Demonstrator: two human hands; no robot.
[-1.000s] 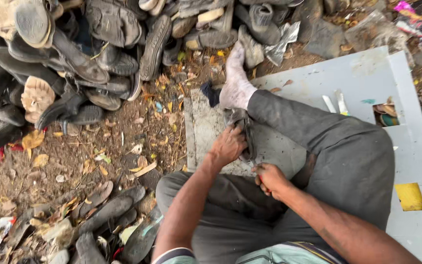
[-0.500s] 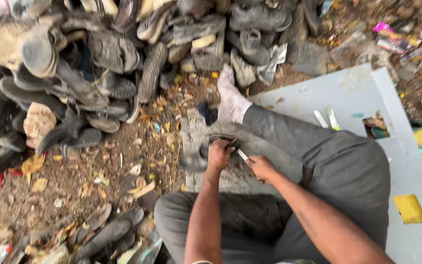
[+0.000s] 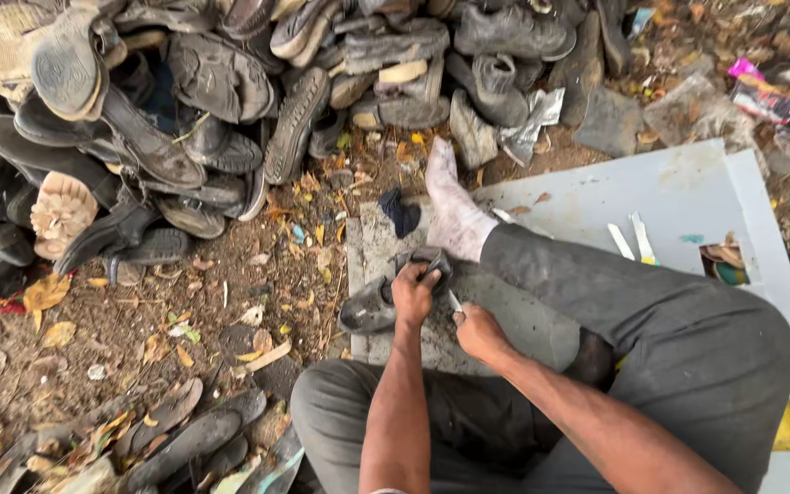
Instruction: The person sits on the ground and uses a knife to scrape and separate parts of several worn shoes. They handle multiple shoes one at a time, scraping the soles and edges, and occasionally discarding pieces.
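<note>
Gripping a worn dark shoe [image 3: 386, 297], the left hand [image 3: 413, 293] has its fingers curled tight over the upper part, pinning it down on a grey stone slab [image 3: 372, 233]. Shoe lies directly under that hand, toe end sticking out to its left. Right hand [image 3: 479, 331] sits just beside the left, to its right & a bit nearer the body, fist closed round a small blade [image 3: 454, 300]; only a thin pale sliver shows between the two hands, tip close to the shoe. Can't tell if the tip touches the shoe.

Beyond the hands: person's foot in a dirty white sock [image 3: 454, 215] rests on the slab, w/ a dark scrap [image 3: 402, 212] just left of it. Grey trouser leg [image 3: 651, 320] runs off to the right of the right hand. Further right, a pale grey board [image 3: 688, 197] w/ a couple of pale strips [image 3: 633, 240] on it. Well beyond & left of the hands, a big heap of old shoes and soles [image 3: 230, 101]. Near side, left of the left forearm, more loose soles [image 3: 176, 434] on bare dirt w/ dry leaves.
</note>
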